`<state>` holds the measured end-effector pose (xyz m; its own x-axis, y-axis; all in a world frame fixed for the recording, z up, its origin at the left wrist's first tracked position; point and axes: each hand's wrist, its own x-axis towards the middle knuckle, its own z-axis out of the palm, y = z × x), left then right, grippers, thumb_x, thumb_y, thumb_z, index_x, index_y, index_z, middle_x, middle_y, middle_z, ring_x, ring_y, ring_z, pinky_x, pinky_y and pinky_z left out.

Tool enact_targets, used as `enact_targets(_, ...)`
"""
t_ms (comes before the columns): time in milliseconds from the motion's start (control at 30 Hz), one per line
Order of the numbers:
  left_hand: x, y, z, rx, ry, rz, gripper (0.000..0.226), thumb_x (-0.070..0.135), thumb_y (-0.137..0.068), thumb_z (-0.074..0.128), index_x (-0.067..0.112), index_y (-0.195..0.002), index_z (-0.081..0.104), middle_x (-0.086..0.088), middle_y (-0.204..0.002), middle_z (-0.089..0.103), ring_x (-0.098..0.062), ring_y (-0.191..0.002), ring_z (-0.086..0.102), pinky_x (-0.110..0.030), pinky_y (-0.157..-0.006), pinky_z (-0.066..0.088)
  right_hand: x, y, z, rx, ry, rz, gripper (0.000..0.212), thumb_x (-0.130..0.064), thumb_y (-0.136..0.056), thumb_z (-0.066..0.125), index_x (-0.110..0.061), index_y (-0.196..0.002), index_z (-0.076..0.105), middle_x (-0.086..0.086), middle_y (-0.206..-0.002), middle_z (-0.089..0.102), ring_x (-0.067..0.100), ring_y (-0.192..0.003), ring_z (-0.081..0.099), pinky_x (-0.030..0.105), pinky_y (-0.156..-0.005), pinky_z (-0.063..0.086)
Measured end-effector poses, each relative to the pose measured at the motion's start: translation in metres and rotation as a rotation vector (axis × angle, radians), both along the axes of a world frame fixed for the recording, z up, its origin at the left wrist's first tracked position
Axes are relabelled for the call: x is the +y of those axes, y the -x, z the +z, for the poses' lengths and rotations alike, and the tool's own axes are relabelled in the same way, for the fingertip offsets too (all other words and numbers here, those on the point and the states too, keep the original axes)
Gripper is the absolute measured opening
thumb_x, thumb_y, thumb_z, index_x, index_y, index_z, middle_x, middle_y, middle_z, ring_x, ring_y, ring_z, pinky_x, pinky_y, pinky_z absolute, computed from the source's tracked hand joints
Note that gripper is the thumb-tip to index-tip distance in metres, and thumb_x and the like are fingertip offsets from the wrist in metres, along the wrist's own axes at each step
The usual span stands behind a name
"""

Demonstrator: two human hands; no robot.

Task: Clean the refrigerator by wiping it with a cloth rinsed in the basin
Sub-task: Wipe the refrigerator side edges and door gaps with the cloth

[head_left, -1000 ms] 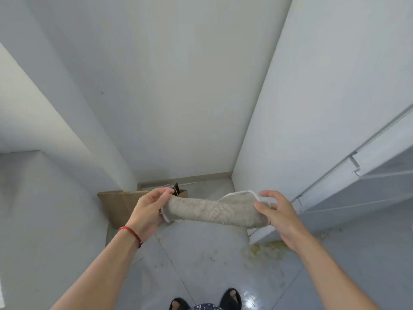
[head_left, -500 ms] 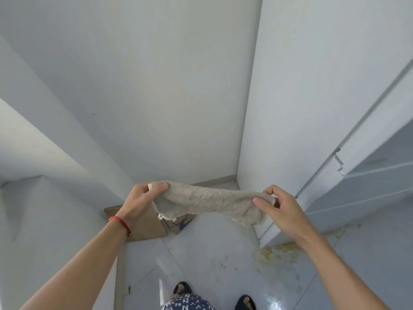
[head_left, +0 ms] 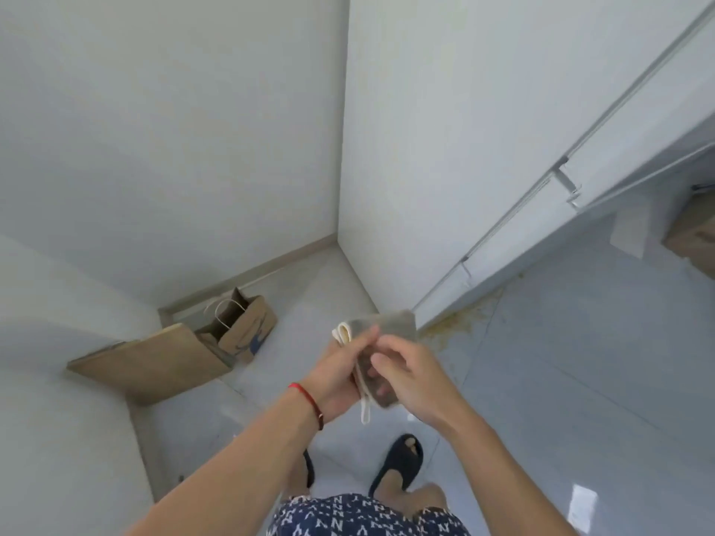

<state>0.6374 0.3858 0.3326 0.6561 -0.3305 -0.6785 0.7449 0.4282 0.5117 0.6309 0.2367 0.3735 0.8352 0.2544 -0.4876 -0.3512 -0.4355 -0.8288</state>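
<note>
Both hands clutch the folded cloth in front of the white refrigerator.

The left hand wraps its fingers over the grey cloth, and the right hand curls round its near side, the two hands touching. The cloth's pale looped edge dangles below them. The refrigerator stands just beyond, its lower corner near the cloth. Left of the refrigerator, open floor, then a paper bag and a leaning cardboard sheet by the wall.
</note>
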Motion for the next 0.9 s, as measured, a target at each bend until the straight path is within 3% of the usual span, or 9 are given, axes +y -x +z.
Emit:
enact_targets(133, -0.017, 0.000, -0.039, 0.143, -0.080, 0.297, 0.027, 0.014, -0.101, 0.058, 0.005, -0.126, 0.061, -0.019, -0.114, 0.075, -0.039, -0.104, 0.072, -0.059, -0.091, 0.057, -0.037, 0.018, -0.025, -0.077, 0.008, -0.214, 0.026, -0.007, -0.103, 0.054, -0.023, -0.112, 0.073, -0.009, -0.101, 0.073, 0.014, -0.085, 0.072, 0.031, -0.070, 0.060)
enact_targets(267, -0.055, -0.027, -0.084, 0.091, -0.214, 0.494, 0.021, 0.017, -0.106, 0.053, 0.019, -0.123, 0.065, -0.010, -0.115, 0.076, -0.029, -0.101, 0.075, -0.047, -0.082, 0.062, -0.086, 0.010, -0.081, -0.030, 0.013, -0.408, 0.025, -0.002, -0.102, 0.055, -0.022, -0.104, 0.070, 0.004, -0.095, 0.071, 0.024, -0.072, 0.069, 0.034, -0.064, 0.058)
enact_targets(367, -0.095, -0.056, -0.130, -0.076, -0.311, 0.485, 0.027, 0.023, -0.107, 0.050, 0.032, -0.128, 0.064, -0.001, -0.129, 0.071, -0.025, -0.121, 0.066, -0.048, -0.101, 0.055, -0.112, -0.007, -0.131, -0.082, 0.097, -0.434, 0.047, 0.005, -0.098, 0.051, -0.035, -0.121, 0.057, -0.008, -0.099, 0.070, 0.018, -0.069, 0.068, 0.031, -0.062, 0.057)
enact_targets(433, -0.121, -0.074, -0.154, -0.233, -0.338, 0.415, 0.031, 0.026, -0.108, 0.049, 0.039, -0.134, 0.059, 0.011, -0.132, 0.067, -0.009, -0.123, 0.062, -0.036, -0.106, 0.051, -0.120, -0.017, -0.161, -0.178, 0.132, -0.406, 0.054, 0.006, -0.096, 0.051, -0.039, -0.125, 0.053, -0.012, -0.101, 0.068, 0.019, -0.071, 0.068, 0.033, -0.065, 0.057)
enact_targets(500, -0.145, -0.090, -0.187, -0.388, -0.357, 0.356, 0.034, 0.025, -0.109, 0.047, 0.041, -0.137, 0.057, 0.016, -0.135, 0.064, 0.003, -0.121, 0.059, -0.025, -0.103, 0.046, -0.127, -0.029, -0.197, -0.358, 0.177, -0.371, 0.060, 0.011, -0.092, 0.055, -0.041, -0.122, 0.056, -0.011, -0.101, 0.068, 0.020, -0.074, 0.068, 0.032, -0.067, 0.057)
enact_targets(567, -0.162, -0.104, -0.214, -0.553, -0.374, 0.309, 0.039, 0.020, -0.110, 0.045, 0.038, -0.144, 0.054, 0.017, -0.145, 0.057, 0.004, -0.134, 0.049, -0.025, -0.113, 0.040, -0.133, -0.046, -0.227, -0.581, 0.241, -0.406, 0.063, 0.014, -0.088, 0.061, -0.042, -0.117, 0.058, -0.009, -0.098, 0.069, 0.020, -0.076, 0.068, 0.025, -0.070, 0.054)
enact_targets(700, -0.180, -0.116, -0.247, -0.806, -0.372, 0.323, 0.046, 0.014, -0.109, 0.044, 0.023, -0.154, 0.044, 0.025, -0.161, 0.035, 0.002, -0.152, 0.023, -0.023, -0.125, 0.021, -0.144, -0.082, -0.257, -1.035, 0.264, -0.502, 0.041, -0.002, -0.090, 0.061, -0.039, -0.108, 0.061, -0.007, -0.090, 0.066, 0.014, -0.071, 0.062, 0.031, -0.072, 0.050)
enact_targets(800, -0.185, -0.127, -0.252, -0.936, -0.355, 0.360, 0.050, 0.032, -0.107, 0.047, 0.038, -0.155, 0.038, 0.032, -0.161, 0.029, -0.007, -0.156, 0.018, -0.039, -0.126, 0.022, -0.147, -0.110, -0.268, -1.365, 0.276, -0.523, 0.026, -0.003, -0.089, 0.059, -0.021, -0.109, 0.061, 0.004, -0.095, 0.062, 0.022, -0.068, 0.053, 0.037, -0.063, 0.044)
enact_targets(900, -0.192, -0.149, -0.250, -1.158, -0.340, 0.329, 0.053, 0.045, -0.101, 0.048, 0.064, -0.148, 0.032, 0.033, -0.164, 0.019, 0.000, -0.156, 0.007, -0.035, -0.128, 0.018, -0.148, -0.129, -0.278, -1.431, 0.276, -0.585, 0.027, -0.019, -0.088, 0.064, -0.027, -0.113, 0.060, -0.013, -0.098, 0.059, 0.013, -0.069, 0.050, 0.020, -0.068, 0.042)
